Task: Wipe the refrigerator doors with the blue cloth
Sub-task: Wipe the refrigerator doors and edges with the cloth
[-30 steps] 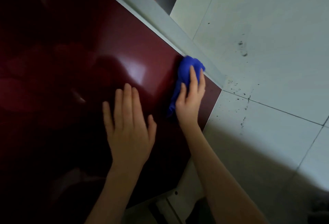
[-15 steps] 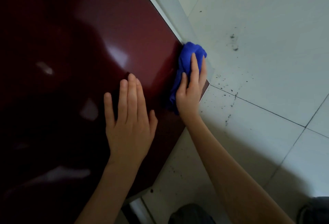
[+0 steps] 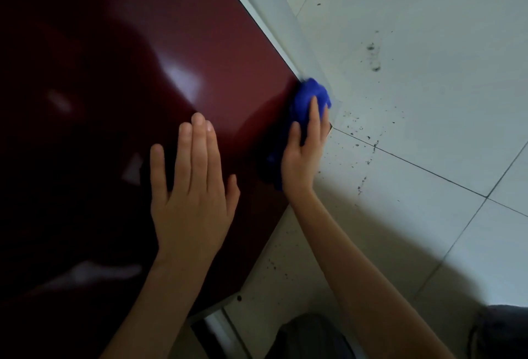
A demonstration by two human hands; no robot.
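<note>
Refrigerator door (image 3: 171, 73): wiping the right edge, close to the lower corner.
Your right hand (image 3: 303, 156) lays close, nearly straight fingers over the bunched blue cloth (image 3: 308, 96) and presses it onto the door's right edge beside the grey strip (image 3: 271, 16); its thumb is hidden. Your left hand (image 3: 191, 201) rests flat on the door's lower middle, fingers straight and together. Press through the palm, fold the cloth over the lip, and work along the edge in overlapping strokes. Mind the loose tail below your palm.

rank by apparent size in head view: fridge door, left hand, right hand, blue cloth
1. refrigerator door
2. left hand (nearer the camera)
3. right hand and blue cloth: about alike, cloth partly covered
</note>
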